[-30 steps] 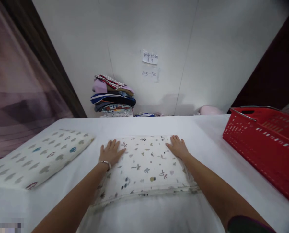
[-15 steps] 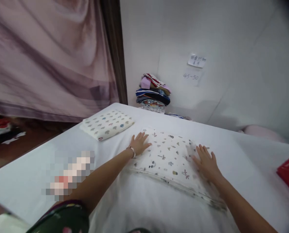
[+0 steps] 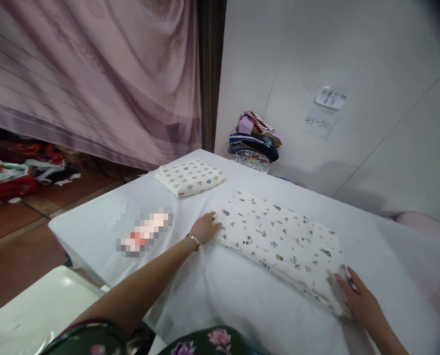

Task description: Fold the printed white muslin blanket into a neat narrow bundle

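Observation:
A white folded cloth (image 3: 279, 241) with small printed palm trees, pineapples and rainbows lies flat on the white-covered table (image 3: 264, 305). My left hand (image 3: 203, 229), a bracelet on its wrist, grips the cloth's left edge. At the near right corner, my right hand (image 3: 358, 296) pinches the edge, thumb on top; some of its fingers are hidden under or behind the cloth. A second folded cloth (image 3: 190, 177), cream with grey heart-like shapes, rests farther back to the left, apart from both hands.
A pixelated patch (image 3: 146, 232) covers something on the table at left. Behind the table stands a stack of folded fabrics (image 3: 255, 140) by the wall. A pink curtain (image 3: 131, 88) hangs at left, and a pale stool-like surface (image 3: 46, 305) is at lower left.
My hands have gone from lying flat on the printed cloth to holding its side edges. The right hand has come nearer to me. The view has turned left, and the cloth looks flatter.

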Tool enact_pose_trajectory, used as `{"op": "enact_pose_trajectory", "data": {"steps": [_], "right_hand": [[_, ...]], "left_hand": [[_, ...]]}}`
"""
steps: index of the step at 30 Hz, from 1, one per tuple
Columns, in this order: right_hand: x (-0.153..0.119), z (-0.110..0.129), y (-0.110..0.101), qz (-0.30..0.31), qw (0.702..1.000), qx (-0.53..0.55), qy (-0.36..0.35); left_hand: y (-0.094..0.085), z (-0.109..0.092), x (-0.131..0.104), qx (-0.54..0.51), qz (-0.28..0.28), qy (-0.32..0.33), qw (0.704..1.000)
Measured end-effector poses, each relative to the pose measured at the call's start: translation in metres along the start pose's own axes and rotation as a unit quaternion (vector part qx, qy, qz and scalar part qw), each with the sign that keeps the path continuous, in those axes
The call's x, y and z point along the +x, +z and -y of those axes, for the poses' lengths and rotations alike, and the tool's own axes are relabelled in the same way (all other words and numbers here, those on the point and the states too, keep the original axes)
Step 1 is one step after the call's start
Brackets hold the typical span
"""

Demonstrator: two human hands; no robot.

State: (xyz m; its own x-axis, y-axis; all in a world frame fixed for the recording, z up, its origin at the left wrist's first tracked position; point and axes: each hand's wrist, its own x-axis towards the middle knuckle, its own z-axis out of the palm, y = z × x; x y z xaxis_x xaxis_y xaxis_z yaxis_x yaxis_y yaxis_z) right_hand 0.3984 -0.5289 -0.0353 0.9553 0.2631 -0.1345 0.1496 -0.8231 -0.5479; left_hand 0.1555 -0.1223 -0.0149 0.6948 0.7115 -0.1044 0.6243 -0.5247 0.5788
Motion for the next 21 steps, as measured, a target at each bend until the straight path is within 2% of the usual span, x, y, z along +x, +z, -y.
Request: {"op": "enact_pose_trajectory", "data": {"steps": [2, 4, 6, 10, 15, 18, 21], "right_hand": [[-0.012, -0.011, -0.007, 0.012, 0.991, 0.109, 0.074], [-0.024, -0.017, -0.009, 0.009, 0.975, 0.197, 0.098], [-0.034, -0.02, -0.007, 0.003, 0.964, 0.242, 0.11], [-0.047, -0.018, -0.005, -0.01, 0.962, 0.237, 0.135], [-0.052, -0.007, -0.011, 0.045, 0.939, 0.284, 0.189], [-0.05, -0.009, -0.012, 0.094, 0.935, 0.289, 0.18], [-0.048, -0.014, -0.011, 0.137, 0.937, 0.292, 0.134]], "left_hand": [[-0.003, 0.003, -0.007, -0.024, 0.02, -0.038, 0.999], [-0.006, 0.004, -0.009, -0.059, 0.052, -0.074, 0.994], [-0.008, 0.004, -0.009, -0.097, 0.08, -0.103, 0.987], [-0.01, 0.004, -0.009, -0.157, 0.09, -0.139, 0.974], [-0.008, 0.007, -0.011, -0.211, 0.08, -0.144, 0.964], [-0.006, 0.01, -0.01, -0.235, 0.078, -0.144, 0.958], [-0.005, 0.013, -0.008, -0.25, 0.081, -0.146, 0.954]]}}
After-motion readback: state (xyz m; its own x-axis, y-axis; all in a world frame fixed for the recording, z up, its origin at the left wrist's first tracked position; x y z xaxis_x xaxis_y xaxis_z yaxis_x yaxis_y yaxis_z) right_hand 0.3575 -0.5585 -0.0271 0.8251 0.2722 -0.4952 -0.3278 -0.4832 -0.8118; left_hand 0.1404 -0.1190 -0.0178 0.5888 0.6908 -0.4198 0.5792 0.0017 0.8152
